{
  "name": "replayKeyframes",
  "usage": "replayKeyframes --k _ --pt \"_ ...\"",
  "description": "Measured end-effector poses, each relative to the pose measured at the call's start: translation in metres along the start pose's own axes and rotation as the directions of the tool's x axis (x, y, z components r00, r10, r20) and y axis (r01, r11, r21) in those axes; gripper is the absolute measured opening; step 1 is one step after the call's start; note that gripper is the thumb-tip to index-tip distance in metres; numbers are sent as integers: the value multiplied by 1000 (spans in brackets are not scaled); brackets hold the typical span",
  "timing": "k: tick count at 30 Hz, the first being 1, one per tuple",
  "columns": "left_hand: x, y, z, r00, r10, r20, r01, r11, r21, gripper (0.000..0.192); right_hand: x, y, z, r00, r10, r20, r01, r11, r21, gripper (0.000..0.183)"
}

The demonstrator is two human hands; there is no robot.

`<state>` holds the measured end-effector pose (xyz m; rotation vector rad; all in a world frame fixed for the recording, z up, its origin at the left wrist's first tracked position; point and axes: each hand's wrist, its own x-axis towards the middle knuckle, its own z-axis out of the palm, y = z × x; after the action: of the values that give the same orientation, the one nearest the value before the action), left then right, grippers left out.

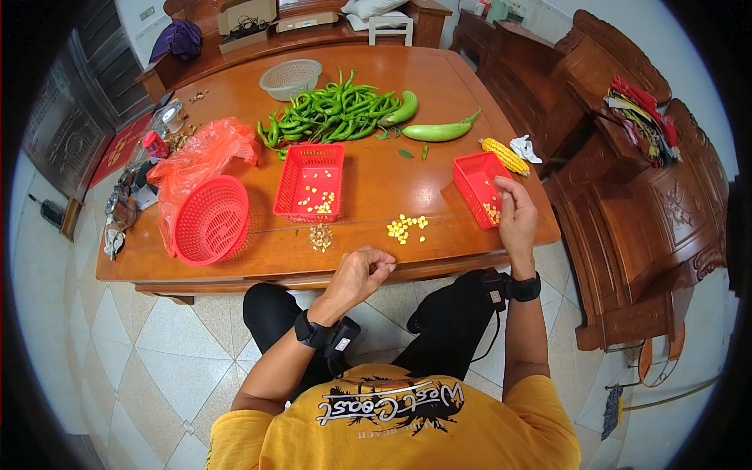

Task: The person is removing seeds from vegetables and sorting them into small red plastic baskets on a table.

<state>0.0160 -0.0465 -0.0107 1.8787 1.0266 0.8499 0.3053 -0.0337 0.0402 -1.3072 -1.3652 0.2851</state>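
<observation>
My right hand (517, 211) is over the right side of a small red plastic basket (464, 188), thumb and fingertips together. Whether a kernel is between them is too small to tell. Yellow corn kernels (492, 212) lie at that basket's near end. At the table's front edge, my left hand (359, 271) has its fingers curled and thumb against forefinger; anything inside is hidden. Just beyond it lies a loose pile of corn kernels (402, 228). A larger red rectangular basket (284, 188) holds scattered kernels. In front of it sits a small heap of brownish bits (320, 237).
An ear of corn (505, 156) and crumpled tissue (525, 149) lie beyond the right basket. Green peppers (335, 111), pale green eggplants (437, 131) and a grey-green plastic basket (291, 80) occupy the back. A round red basket (212, 220) and red plastic bag (202, 153) stand left.
</observation>
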Motion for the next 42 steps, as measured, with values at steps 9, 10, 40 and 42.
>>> replayKeyframes --k 9,10,40,42 --pt "0 4 0 999 -18 37 20 999 -38 15 -30 -18 31 955 -83 284 122 985 -122 14" --pt "1 8 -1 983 -141 114 153 983 -99 16 -35 -15 37 944 -121 308 158 982 -100 12" --pt "-6 -9 4 824 -373 427 558 399 -728 25 -70 -2 78 855 -202 477 361 893 -269 14" --pt "-5 -9 4 823 -373 429 557 381 -738 25 -71 -4 79 874 -191 446 320 918 -235 13"
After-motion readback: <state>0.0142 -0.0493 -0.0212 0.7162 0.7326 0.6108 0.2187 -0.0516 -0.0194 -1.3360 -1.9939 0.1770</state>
